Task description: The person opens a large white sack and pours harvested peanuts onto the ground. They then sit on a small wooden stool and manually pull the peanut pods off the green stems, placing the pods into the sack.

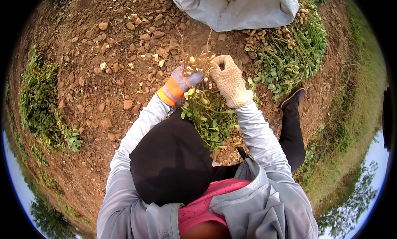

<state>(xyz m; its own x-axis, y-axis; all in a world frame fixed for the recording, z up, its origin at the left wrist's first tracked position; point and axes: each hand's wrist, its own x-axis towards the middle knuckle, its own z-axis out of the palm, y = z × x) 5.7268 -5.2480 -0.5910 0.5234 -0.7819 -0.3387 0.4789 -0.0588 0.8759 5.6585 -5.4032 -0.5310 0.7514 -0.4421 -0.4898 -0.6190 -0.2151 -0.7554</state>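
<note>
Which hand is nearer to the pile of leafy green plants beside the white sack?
The right. The right hand is to the left of the leafy pile, apart from it; the left hand is farther left, gripping a peanut plant.

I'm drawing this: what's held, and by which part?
The left hand holds a peanut plant near its roots; whether the right hand grips too is unclear.

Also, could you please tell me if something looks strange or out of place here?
Only the mismatched gloves: the left hand wears a grey-and-orange glove, while the right hand wears a beige knitted glove. Otherwise, nothing clearly stands out.
</note>
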